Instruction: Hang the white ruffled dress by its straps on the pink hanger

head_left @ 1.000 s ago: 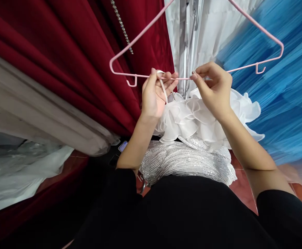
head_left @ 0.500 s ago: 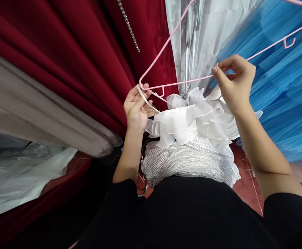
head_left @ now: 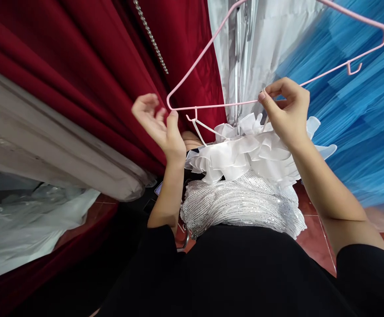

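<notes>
Garment and hanger, seen from the head. The left hand point(head_left: 162, 130) is open, its fingers spread and its thumb beside the near-left corner of the pink hanger point(head_left: 215, 106); half a second earlier its fingers carried the left strap point(head_left: 199, 132). That strap now loops over the hanger's small left hook point(head_left: 192, 118). The right hand point(head_left: 289, 110) remains pinched at the lower bar, thumb against fingers, on a thin white strap end point(head_left: 264, 89). The hanger lies slightly farther left in the view than before. The white garment point(head_left: 245, 204), with ruffles point(head_left: 228, 156) above a sequined part, is below the hanger, between the forearms. Red drapery point(head_left: 192, 61) is at left, blue tulle point(head_left: 353, 114) at right.
</notes>
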{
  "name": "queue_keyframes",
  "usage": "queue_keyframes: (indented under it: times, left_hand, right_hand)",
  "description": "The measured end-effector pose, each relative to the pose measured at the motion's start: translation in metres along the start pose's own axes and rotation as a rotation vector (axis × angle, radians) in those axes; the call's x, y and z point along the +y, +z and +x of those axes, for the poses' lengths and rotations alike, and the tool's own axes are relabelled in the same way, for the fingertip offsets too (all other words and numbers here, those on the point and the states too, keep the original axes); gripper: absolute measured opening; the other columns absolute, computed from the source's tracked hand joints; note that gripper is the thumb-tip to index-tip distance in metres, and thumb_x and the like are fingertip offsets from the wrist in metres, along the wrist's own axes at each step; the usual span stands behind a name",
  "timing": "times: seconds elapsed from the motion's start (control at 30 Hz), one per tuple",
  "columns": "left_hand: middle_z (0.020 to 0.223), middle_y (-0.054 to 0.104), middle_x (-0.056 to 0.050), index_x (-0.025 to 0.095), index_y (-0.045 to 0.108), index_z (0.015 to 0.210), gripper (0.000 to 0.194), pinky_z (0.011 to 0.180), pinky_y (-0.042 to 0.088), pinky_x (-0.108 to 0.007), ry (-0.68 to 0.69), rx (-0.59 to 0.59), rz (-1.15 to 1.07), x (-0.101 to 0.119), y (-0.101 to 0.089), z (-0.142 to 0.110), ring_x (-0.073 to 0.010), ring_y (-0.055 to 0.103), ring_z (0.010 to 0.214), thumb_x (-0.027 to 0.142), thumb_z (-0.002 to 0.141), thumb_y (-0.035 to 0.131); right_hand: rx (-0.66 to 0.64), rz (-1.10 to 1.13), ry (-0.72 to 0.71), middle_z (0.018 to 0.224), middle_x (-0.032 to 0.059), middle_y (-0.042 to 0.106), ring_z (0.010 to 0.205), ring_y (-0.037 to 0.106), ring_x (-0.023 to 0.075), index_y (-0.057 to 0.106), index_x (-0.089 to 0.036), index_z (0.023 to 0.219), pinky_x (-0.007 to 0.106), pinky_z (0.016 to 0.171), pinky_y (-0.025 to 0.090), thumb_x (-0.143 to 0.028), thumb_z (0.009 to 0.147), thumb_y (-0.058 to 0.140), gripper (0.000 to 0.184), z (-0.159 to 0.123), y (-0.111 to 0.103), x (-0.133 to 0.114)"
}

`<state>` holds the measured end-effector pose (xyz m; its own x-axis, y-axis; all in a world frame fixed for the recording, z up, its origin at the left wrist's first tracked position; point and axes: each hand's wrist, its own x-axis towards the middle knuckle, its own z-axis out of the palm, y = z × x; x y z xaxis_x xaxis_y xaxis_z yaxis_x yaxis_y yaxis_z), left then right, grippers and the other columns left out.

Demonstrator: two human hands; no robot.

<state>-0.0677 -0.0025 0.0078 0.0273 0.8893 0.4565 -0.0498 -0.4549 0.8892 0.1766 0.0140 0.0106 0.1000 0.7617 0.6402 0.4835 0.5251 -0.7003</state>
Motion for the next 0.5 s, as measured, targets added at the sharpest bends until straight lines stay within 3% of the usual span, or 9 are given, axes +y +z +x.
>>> queue_keyframes:
  times: [0.13,0.3,0.4,0.5]
  left_hand:
    - [0.105,0.071,-0.005,0.027,0.061,0.119,0.03,0.101,0.047,-0.044,0.078,-0.043,0.11,-0.001,0.02,0.006,-0.0274,0.061,0.117,0.025,0.09,0.053]
    - [0.11,0.07,-0.002,0.029,0.069,0.105,0.025,0.115,0.028,-0.051,0.243,-0.229,0.338,-0.016,0.045,0.015,-0.0293,0.056,0.118,0.018,0.087,0.056]
    - [0.106,0.07,-0.002,0.029,0.072,0.101,0.026,0.117,0.019,-0.051,0.284,-0.232,0.425,-0.024,0.041,0.023,-0.029,0.055,0.114,0.015,0.087,0.055]
    - [0.096,0.068,-0.003,0.029,0.072,0.097,0.022,0.115,0.025,-0.048,0.249,-0.194,0.399,-0.028,0.027,0.029,-0.0268,0.056,0.11,0.018,0.089,0.055]
  right_hand:
    - [0.004,0.041,-0.013,0.084,0.0008,0.063,0.084,0.061,0.0162,0.06,-0.025,0.08,0.028,0.062,0.05,-0.039,0.085,0.064,0.015,-0.002,0.009,-0.005]
    - [-0.001,0.096,0.02,0.092,0.0007,0.067,0.084,0.064,0.016,0.064,-0.028,0.094,0.03,0.065,0.054,-0.043,0.09,0.056,0.017,-0.004,0.013,-0.002]
    - [-0.041,0.148,0.089,0.101,-0.0011,0.07,0.065,0.06,0.0124,0.067,-0.032,0.106,0.03,0.054,0.051,-0.043,0.09,0.054,0.023,-0.007,-0.008,0.009]
    - [0.134,0.237,0.073,0.109,-0.0022,0.07,0.055,0.056,0.0107,0.068,-0.035,0.112,0.034,0.052,0.048,-0.036,0.088,0.055,0.027,-0.013,-0.044,0.028]
